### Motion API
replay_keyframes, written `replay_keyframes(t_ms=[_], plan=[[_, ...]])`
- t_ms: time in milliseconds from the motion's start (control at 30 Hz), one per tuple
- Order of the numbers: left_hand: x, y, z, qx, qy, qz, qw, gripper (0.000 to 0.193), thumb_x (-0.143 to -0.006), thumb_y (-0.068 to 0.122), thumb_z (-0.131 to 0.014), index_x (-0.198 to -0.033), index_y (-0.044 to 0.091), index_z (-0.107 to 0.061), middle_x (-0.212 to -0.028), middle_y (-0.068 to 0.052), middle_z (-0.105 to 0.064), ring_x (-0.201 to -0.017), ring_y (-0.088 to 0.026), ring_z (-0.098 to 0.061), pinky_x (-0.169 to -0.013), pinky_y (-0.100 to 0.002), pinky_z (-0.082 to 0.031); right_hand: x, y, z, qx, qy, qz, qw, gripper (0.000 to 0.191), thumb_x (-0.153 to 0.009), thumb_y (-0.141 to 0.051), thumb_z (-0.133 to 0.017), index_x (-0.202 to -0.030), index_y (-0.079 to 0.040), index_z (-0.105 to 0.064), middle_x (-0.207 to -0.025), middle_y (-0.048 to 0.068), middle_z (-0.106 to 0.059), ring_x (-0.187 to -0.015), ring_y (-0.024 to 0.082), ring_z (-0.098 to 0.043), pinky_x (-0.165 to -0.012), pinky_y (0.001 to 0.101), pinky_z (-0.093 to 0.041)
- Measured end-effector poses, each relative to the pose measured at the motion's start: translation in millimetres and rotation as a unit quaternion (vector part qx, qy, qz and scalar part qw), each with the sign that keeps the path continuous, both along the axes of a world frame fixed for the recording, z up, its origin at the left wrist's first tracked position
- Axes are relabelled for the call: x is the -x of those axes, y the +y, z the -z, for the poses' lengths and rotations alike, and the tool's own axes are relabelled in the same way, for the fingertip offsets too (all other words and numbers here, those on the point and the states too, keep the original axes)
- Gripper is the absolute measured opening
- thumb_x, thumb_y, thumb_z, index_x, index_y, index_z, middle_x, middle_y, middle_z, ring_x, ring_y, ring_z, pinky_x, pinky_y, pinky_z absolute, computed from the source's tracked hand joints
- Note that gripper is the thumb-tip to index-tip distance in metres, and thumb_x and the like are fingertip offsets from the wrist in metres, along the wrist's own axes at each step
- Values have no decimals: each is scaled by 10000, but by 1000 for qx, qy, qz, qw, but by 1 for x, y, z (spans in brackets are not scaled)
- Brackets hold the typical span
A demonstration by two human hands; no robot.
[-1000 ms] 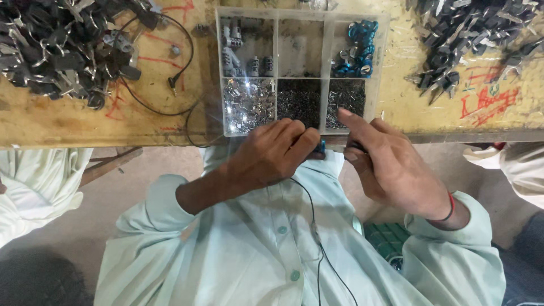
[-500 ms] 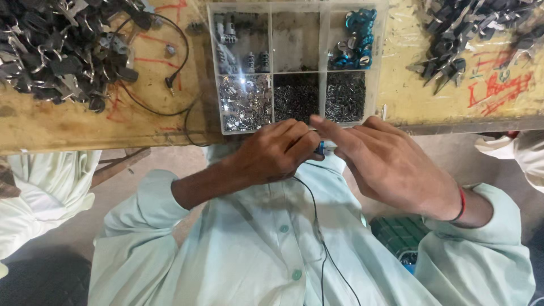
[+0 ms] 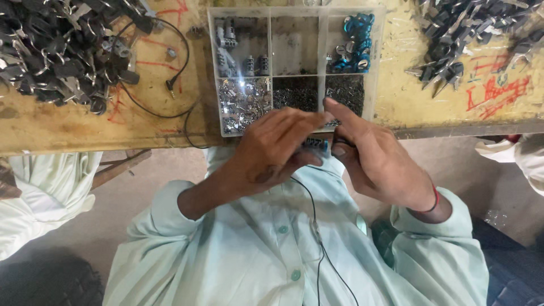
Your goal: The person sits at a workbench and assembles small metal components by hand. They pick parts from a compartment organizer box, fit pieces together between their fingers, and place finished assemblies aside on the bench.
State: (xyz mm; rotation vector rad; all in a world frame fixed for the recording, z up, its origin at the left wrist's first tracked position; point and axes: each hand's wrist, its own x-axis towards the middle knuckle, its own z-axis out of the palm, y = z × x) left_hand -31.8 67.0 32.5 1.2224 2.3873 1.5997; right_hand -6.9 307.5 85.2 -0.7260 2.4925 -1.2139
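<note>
My left hand (image 3: 272,150) and my right hand (image 3: 377,158) meet just below the table edge, both closed around a small dark part with a blue piece (image 3: 315,144) between the fingertips. My right index finger points up over the clear compartment box (image 3: 377,68). The box holds silver parts (image 3: 243,102), small black parts (image 3: 297,93) and blue parts (image 3: 351,42) in separate compartments. Most of the held part is hidden by my fingers.
A pile of dark metal pieces (image 3: 56,51) lies at the table's left, another pile (image 3: 470,31) at the right. A black cable (image 3: 170,85) loops beside the box. Other people's pale sleeves show at the left (image 3: 45,187) and right (image 3: 521,156) edges.
Both hands have stayed together at the table edge; my right index finger has stretched out over the box and the fingers have shifted slightly around the small part.
</note>
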Motion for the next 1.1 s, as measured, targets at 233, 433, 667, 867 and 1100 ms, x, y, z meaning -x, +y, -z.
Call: replay_keyframes(t_ms=[233, 433, 667, 867, 1100], plan=[[-5, 9, -35, -104, -12, -115, 988, 497, -935, 89, -798, -1372, 54, -565, -1246, -124, -649, -1130, -256, -656, -978, -369, -559, -7, -1, 4, 31, 30, -21, 999, 581, -820, 151, -620, -1370, 21, -488, -989, 178, -644, -845, 390, -632, -748, 453, -514], [-5, 20, -36, -112, -61, -87, 988, 380, -826, 39, -786, -1188, 46, -674, -1068, -71, -679, -928, -230, -701, -799, -327, -590, -6, -5, 5, 5, 110, -25, 994, 529, -696, 126, -662, -1196, 11, -535, -992, 185, -646, -837, 391, -635, -723, 457, -492], [-5, 15, -39, -67, -5, -93, 993, 410, -747, -19, -748, -1150, 21, -684, -1029, -92, -684, -882, -257, -695, -788, -347, -587, -8, -8, -1, -104, 159, -19, 982, 379, -729, 31, -719, -1082, -79, -640, -795, 73, -518, -710, 297, -545, -663, 432, -412], [-6, 16, -38, -94, -41, -106, 989, 329, -769, -11, -759, -1084, 44, -683, -985, -88, -686, -850, -252, -709, -746, -323, -592, -5, -10, 2, -96, 153, -25, 983, 258, -773, -18, -743, -991, -90, -625, -780, 63, -521, -692, 286, -533, -640, 427, -386], [-5, 2, -41, -87, -104, -55, 989, 429, -749, -45, -680, -1175, 13, -693, -1011, -100, -703, -870, -230, -728, -717, -297, -599, -3, -2, 8, 54, 8, -52, 997, 493, -731, 113, -630, -1198, -45, -629, -1122, 132, -701, -904, 355, -658, -767, 423, -454]])
